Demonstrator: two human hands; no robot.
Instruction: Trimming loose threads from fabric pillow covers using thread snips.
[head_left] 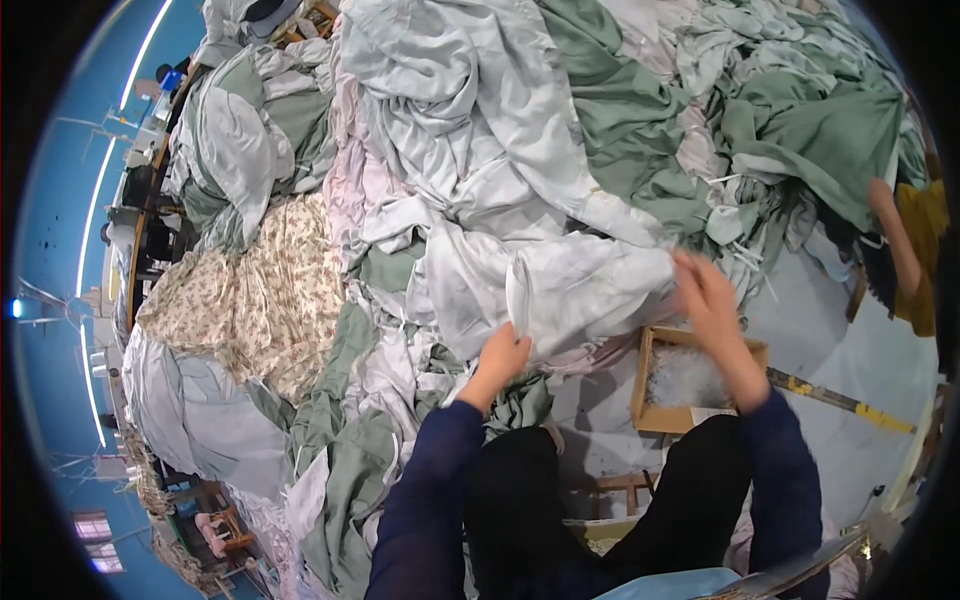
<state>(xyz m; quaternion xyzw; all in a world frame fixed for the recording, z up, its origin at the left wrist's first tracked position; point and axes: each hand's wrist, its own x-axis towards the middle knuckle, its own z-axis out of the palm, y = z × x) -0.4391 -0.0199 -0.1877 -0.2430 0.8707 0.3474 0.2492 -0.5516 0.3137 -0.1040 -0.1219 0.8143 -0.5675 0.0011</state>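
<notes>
A white, faintly patterned cloth (595, 280) is stretched between my hands in front of a large heap of fabric. My left hand (503, 362) is closed, pinching a narrow upright fold at the cloth's near edge. At the cloth's right end, my right hand (708, 298) grips its corner; the fingers are a little smeared by motion. Behind it, a broad pale grey-white sheet (460, 100) spreads over the heap and runs down to the same spot. Whether the two are one piece I cannot tell.
Green fabric (630, 120) and a floral cloth (260, 290) lie in the surrounding heap. A cardboard box (650, 418) with white scraps sits on the floor (840, 350) below my right hand. At the far right, another person's arm (900, 245) reaches to a green cloth (810, 140).
</notes>
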